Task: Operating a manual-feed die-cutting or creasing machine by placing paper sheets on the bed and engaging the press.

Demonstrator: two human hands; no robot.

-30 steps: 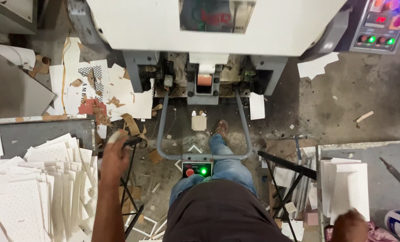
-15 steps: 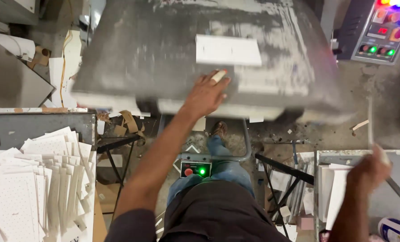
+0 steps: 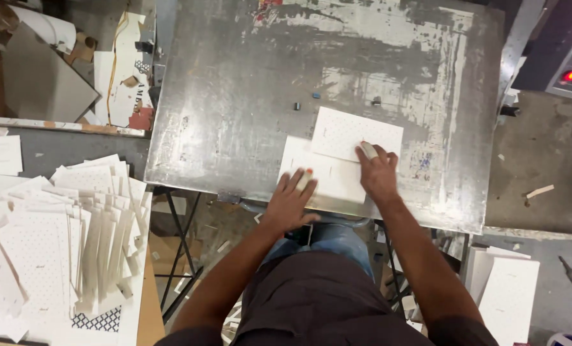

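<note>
A worn grey metal plate [image 3: 247, 96] fills the upper middle of the head view. Two white dotted cards lie on its near edge. My left hand [image 3: 291, 200] rests flat with fingers spread on the lower card [image 3: 327, 174]. The upper card [image 3: 348, 131] overlaps it, and my right hand [image 3: 377, 172] presses on that card's near edge with taped fingertips. Neither hand grips anything.
A fanned heap of white dotted cards [image 3: 49, 243] covers the bench at left. More white cards [image 3: 507, 288] are stacked at lower right. A control panel with a red light [image 3: 571, 75] sits at upper right. Cardboard scraps [image 3: 116, 83] litter the floor at upper left.
The metal plate has swung down toward me and now lies flat. Both hands have come onto the two white cards at its near edge.
</note>
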